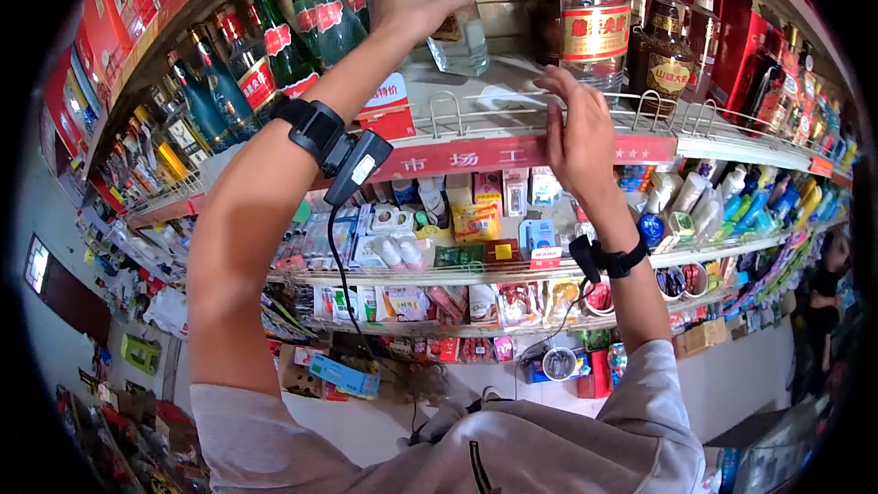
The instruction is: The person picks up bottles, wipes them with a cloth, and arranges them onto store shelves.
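Note:
At the top shelf, my left hand (409, 7) is closed around a clear glass bottle (460, 41) that leans a little, its base close to the shelf surface. My right hand (581, 123) is at the shelf's front edge, fingers bent over a thin white cloth or tissue (512, 97), which is blurred. Just behind that hand stands a large clear bottle with a red and gold label (594, 32). Green glass bottles (327, 14) with red labels stand left of my left forearm.
A wire guard rail (448, 114) and red price strip (476, 155) run along the shelf front. Dark bottles (666, 50) and red boxes stand at right. Lower shelves hold packets, tubes and cups. Cables hang from both wrist devices. A person (828, 284) is at the far right.

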Demonstrator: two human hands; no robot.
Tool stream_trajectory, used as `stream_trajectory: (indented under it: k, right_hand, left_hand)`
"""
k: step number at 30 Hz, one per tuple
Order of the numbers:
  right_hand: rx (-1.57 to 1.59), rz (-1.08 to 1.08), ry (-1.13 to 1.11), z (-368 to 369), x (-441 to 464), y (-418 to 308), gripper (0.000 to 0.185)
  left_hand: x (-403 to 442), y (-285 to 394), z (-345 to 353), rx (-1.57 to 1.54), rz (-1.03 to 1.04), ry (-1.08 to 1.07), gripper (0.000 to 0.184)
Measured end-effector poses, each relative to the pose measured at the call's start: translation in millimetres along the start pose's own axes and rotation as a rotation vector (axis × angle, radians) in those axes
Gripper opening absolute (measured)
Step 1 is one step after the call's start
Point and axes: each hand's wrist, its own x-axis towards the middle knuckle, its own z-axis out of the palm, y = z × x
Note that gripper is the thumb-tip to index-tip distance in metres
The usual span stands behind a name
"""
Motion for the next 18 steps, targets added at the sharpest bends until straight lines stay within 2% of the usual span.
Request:
stream_trajectory:
  k: [5,7,10,12,14,15,16,18]
  right_hand:
    - [0.056,0.032,0.030,-6,1,-9,0.031]
    - [0.033,0.017,0.036,-7,4,-11,0.027]
    - [0.017,0.100,-0.037,-7,13,-10,0.023]
    - [-0.001,0.093,-0.005,-8,32,-12,0.017]
    - [-0.034,0.206,-0.337,-4,50,-5,0.015]
    - [-0.138,0.168,-0.452,8,55,12,0.014]
    - [-0.138,0.169,-0.455,17,65,25,0.014]
    - [-0.102,0.112,-0.780,30,83,40,0.018]
  left_hand:
    - [-25,-1,-9,-0.039,0.048,0.075,0.070]
    - [-32,-7,-11,-0.109,0.160,0.127,0.080]
    - [-49,-1,-22,-0.122,0.101,0.088,0.074]
    - [-61,2,-32,-0.159,0.128,0.107,0.072]
    - [-69,4,-42,-0.213,0.210,0.103,0.069]
    - [-71,3,-43,-0.215,0.210,0.103,0.069]
    - [-72,1,-43,-0.218,0.287,0.142,0.067]
    - [-79,1,-46,-0.223,0.360,0.178,0.066]
